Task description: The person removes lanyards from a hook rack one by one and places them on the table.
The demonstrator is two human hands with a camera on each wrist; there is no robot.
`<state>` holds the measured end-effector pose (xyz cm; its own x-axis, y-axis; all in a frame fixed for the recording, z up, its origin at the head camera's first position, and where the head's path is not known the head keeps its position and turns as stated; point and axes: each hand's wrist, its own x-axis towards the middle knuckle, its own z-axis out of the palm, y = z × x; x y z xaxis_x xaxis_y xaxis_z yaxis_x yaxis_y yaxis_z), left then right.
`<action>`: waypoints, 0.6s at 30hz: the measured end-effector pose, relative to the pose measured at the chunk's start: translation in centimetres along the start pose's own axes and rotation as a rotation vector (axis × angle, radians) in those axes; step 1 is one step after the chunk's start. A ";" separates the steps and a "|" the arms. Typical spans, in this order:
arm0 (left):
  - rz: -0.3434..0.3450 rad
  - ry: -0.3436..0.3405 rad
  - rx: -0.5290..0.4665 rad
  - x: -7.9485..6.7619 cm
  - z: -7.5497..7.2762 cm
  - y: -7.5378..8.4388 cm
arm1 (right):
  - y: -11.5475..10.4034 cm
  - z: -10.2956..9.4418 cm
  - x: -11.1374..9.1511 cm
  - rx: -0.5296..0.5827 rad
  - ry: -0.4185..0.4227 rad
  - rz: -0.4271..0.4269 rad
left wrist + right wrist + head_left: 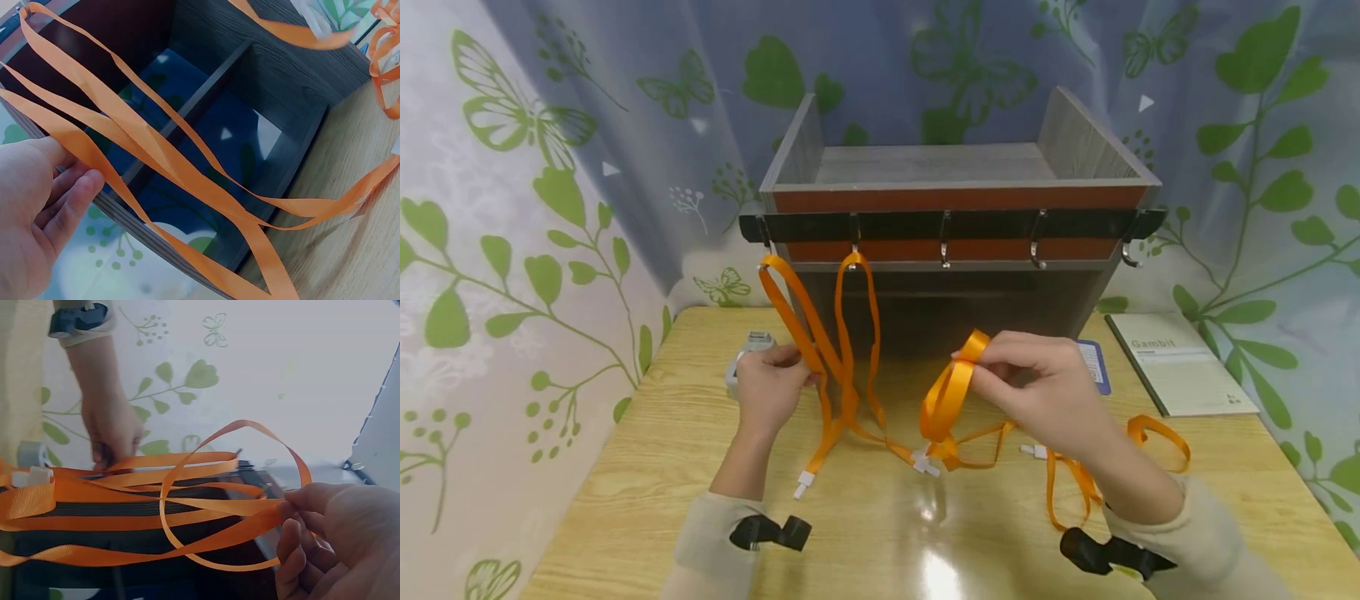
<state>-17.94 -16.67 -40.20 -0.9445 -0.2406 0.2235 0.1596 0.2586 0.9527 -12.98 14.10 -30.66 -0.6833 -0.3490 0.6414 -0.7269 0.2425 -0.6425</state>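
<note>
In the head view two orange lanyards hang by their loops from the two leftmost hooks of a black rail. My left hand (772, 385) pinches a strap of the left lanyard (793, 312) partway down; its white clip (805, 483) dangles below. The second lanyard (874, 333) slants from its hook toward a white clip (925, 462) near the table. My right hand (1037, 379) holds up a looped orange lanyard (946, 404) between thumb and fingers. The right wrist view shows the pinched loop (259, 519) spread wide beside the right hand (347, 540).
Three bare hooks, including a middle hook (945, 250), line the rail (895, 227) on a grey shelf unit (958, 173). More orange lanyard (1075, 479) lies at right, near a notebook (1183, 362) and a blue-edged card (1095, 367). A grey-white device (752, 350) sits behind my left hand.
</note>
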 end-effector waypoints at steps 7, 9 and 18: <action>-0.020 -0.001 0.004 0.0 0.0 0.1 | 2.0 1.1 -1.2 -0.019 -0.073 0.125; -0.017 -0.001 -0.001 0.1 0.0 0.1 | 2.6 1.4 -1.5 -0.028 -0.093 0.172; 0.015 0.005 -0.006 0.1 0.1 -0.1 | 4.4 2.6 -2.7 -0.008 -0.151 0.294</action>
<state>-18.05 -16.64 -40.26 -0.9406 -0.2410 0.2389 0.1755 0.2570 0.9503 -14.22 13.74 -36.31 -0.8464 -0.3934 0.3591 -0.5011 0.3599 -0.7870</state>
